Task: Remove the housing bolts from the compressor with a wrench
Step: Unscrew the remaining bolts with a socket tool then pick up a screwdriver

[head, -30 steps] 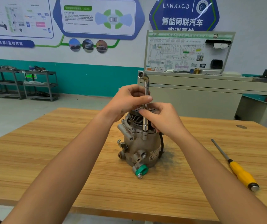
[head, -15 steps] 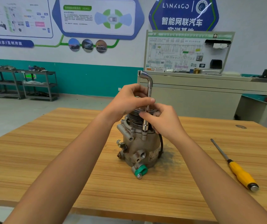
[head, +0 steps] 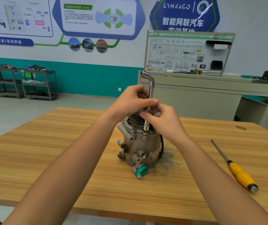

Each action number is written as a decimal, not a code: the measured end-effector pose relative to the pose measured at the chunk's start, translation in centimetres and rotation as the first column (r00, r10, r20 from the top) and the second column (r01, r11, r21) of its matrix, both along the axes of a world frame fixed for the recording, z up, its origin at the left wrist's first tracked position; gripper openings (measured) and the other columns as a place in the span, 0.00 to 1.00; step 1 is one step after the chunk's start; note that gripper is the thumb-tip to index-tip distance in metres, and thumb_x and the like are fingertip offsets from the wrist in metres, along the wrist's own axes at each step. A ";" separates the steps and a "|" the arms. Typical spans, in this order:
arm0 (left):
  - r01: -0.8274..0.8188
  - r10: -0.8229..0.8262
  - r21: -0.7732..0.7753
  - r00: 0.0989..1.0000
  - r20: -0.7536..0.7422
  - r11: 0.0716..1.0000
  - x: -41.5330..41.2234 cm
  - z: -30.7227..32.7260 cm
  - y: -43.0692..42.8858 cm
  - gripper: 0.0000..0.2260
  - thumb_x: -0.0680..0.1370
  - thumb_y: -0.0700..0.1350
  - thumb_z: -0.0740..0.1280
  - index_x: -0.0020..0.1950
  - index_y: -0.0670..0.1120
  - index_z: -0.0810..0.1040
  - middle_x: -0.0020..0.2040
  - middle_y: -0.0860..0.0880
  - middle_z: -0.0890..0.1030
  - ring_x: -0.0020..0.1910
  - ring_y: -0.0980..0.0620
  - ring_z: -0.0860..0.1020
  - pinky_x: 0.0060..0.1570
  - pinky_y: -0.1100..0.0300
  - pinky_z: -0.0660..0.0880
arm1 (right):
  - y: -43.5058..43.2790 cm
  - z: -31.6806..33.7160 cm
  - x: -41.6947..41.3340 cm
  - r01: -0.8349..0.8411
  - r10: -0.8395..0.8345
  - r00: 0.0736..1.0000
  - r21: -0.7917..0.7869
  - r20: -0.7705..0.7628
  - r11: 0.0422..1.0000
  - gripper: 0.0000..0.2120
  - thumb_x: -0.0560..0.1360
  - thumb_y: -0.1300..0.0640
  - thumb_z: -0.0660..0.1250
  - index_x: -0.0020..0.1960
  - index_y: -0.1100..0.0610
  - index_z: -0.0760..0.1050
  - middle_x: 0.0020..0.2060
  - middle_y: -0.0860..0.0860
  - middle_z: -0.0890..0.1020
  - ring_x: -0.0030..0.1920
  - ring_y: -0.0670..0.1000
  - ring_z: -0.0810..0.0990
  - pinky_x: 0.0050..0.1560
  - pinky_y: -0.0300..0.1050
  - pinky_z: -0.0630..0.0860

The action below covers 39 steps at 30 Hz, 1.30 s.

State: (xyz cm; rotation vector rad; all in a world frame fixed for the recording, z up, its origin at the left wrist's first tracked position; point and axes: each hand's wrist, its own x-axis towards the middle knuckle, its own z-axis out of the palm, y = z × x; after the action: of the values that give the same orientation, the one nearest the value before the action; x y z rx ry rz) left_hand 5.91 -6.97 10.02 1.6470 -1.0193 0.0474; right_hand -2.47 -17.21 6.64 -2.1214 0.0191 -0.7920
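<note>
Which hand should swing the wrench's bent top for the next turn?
Left, probably. The left hand grips the wrench high on its shaft, just below the bend; the right hand pinches it low, near the socket on the compressor, better for steadying.

Car-mechanics training workshop

Wall posters (head: pixel 97 17) show cars and vehicle diagrams. A wiring-diagram board (head: pixel 178 52) stands on a grey cabinet (head: pixel 194 98), and metal racks (head: pixel 37 83) holding parts line the teal-banded wall. On a wooden workbench (head: pixel 49 151) are a compressor (head: pixel 139 146), a wrench (head: pixel 151 88) and a screwdriver (head: pixel 238 172).
</note>
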 end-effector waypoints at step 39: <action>0.035 -0.039 -0.079 0.998 -0.052 0.996 -1.8 1.0 0.6 0.07 0.75 0.38 0.69 0.45 0.51 0.78 0.42 0.53 0.81 0.41 0.59 0.80 0.40 0.69 0.77 | -0.2 0.2 -0.3 0.109 -0.107 0.994 -0.076 0.031 0.991 0.11 0.73 0.45 0.66 0.48 0.51 0.78 0.25 0.41 0.72 0.29 0.42 0.70 0.29 0.36 0.64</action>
State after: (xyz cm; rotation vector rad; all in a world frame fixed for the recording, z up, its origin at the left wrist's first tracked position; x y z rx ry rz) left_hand 4.06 -6.35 11.03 1.5501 -0.9951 0.0177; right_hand -2.76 -17.44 6.87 -2.1977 0.0914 -0.8978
